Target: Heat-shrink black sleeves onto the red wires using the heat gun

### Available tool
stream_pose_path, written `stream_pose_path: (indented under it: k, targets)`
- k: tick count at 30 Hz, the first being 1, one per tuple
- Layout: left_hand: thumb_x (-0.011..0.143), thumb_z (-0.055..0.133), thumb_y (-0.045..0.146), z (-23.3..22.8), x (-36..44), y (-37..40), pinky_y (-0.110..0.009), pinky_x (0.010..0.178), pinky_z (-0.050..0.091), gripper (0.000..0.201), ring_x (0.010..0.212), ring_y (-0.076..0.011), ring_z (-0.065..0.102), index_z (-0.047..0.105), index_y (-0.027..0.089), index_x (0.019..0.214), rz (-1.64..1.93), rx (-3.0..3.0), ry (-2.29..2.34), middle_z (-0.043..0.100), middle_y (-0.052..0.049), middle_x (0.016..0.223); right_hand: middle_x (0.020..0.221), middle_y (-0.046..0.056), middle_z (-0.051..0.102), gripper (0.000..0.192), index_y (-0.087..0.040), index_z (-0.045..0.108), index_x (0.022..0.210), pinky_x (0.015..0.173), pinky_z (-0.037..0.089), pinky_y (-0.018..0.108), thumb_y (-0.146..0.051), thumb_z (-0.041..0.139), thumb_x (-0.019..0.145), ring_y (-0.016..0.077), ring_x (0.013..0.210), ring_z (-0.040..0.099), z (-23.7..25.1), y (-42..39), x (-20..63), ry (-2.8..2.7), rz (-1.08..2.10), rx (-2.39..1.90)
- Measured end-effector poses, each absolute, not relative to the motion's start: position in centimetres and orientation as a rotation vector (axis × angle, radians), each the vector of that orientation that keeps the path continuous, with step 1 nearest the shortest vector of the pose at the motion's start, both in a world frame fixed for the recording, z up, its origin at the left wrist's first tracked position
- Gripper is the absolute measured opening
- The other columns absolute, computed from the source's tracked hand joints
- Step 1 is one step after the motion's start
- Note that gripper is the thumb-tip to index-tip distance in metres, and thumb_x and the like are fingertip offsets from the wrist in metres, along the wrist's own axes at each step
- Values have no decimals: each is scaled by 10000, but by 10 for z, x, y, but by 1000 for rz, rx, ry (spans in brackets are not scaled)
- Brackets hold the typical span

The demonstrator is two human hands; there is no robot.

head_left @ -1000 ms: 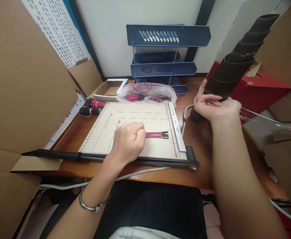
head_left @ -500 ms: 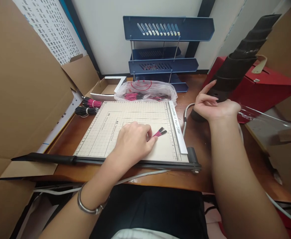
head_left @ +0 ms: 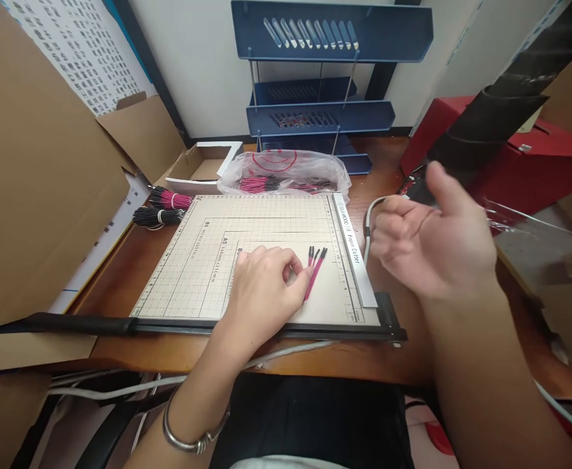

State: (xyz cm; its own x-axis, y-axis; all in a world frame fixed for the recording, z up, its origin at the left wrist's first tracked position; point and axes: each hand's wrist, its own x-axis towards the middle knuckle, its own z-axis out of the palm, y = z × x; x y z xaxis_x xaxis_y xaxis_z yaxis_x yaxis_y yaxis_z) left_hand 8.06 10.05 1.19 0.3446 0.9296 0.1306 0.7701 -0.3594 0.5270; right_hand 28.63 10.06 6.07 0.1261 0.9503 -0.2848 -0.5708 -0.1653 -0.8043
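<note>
My left hand rests on the cream gridded board of a paper cutter. Its thumb and index finger are closed on a few short pink wires with black ends. The wires poke out beyond the thumb and fan slightly apart; their held part is hidden. To the right of the cutter, my right hand hovers palm up, thumb spread and fingers loosely curled, somewhat blurred. Nothing shows in it. Behind it leans a dark stepped tube.
The cutter's black blade arm lies along the near edge. Bundled wires sit at its left, and a plastic bag of pink wires stands behind. Beyond are an open box, blue tray rack and red box.
My right hand has come away from the dark tube, towards me, its thumb now raised. The wires at my left hand now point more away from me and show more of their length.
</note>
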Motion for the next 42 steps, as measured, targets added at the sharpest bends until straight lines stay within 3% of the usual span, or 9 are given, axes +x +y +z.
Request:
stream_pose_path:
  k: [2, 5, 12, 15, 19, 23, 26, 32, 42]
  targets:
    - [918, 635, 394, 12, 80, 100, -395, 789, 336, 247, 803, -227, 591, 658, 222, 743, 570, 2227, 1495, 669, 7, 723, 464, -19, 458, 519, -197, 560, 716, 374, 332, 210, -663, 487, 931, 114, 381, 468, 57, 88, 278, -839, 1565, -1178]
    - [906, 654, 388, 13, 80, 101, -398, 800, 327, 203, 814, -230, 588, 669, 229, 781, 538, 2207, 1495, 651, 14, 719, 486, -28, 466, 533, -186, 573, 754, 352, 264, 174, -710, 594, 852, 101, 378, 468, 51, 76, 276, -1138, 1659, -1284]
    - [902, 659, 374, 11, 78, 102, -405, 813, 321, 195, 837, -233, 585, 642, 227, 776, 528, 2202, 1463, 665, 18, 760, 446, -38, 440, 585, -188, 557, 794, 357, 359, 209, -770, 528, 855, 120, 360, 474, 32, 78, 290, -1185, 1698, -1489]
    - [899, 656, 369, 11, 78, 102, -410, 812, 318, 187, 843, -236, 583, 636, 227, 779, 526, 2201, 1464, 666, 13, 765, 467, -28, 450, 603, -196, 548, 775, 399, 364, 233, -794, 518, 850, 123, 398, 480, 24, 80, 292, -1192, 1402, -1679]
    - [907, 641, 372, 12, 79, 101, -411, 794, 313, 192, 840, -240, 578, 619, 224, 786, 495, 2204, 1470, 669, 6, 789, 612, 4, 531, 546, -207, 572, 764, 539, 408, 272, -742, 559, 874, 119, 550, 487, 17, 76, 287, -1229, 675, -1848]
    - [930, 613, 393, 14, 80, 97, -420, 809, 309, 217, 870, -249, 574, 571, 220, 807, 472, 2223, 1467, 684, -4, 850, 1123, 75, 672, 463, -247, 629, 1109, 914, 498, 442, -634, 649, 856, 243, 975, 634, 5, 77, 275, -1422, 362, -1773]
    - [948, 592, 395, 13, 80, 95, -422, 823, 313, 207, 878, -242, 574, 560, 226, 834, 488, 2227, 1455, 684, -4, 874, 1386, 102, 582, 624, -243, 536, 1329, 1081, 440, 526, -589, 671, 827, 314, 1246, 568, -4, 81, 270, -1505, 463, -1736]
    - [942, 616, 383, 10, 79, 96, -414, 814, 303, 203, 841, -226, 560, 561, 229, 821, 500, 2204, 1457, 658, 13, 838, 1542, 109, 461, 746, -249, 439, 1452, 1159, 400, 549, -547, 685, 814, 344, 1417, 450, -10, 83, 272, -1572, 602, -1735]
    - [952, 602, 365, 10, 78, 96, -401, 788, 291, 191, 787, -209, 541, 560, 224, 830, 506, 2223, 1433, 628, 21, 805, 1552, 80, 439, 782, -263, 369, 1497, 1172, 418, 514, -492, 683, 819, 303, 1403, 469, -8, 83, 272, -1585, 720, -1733]
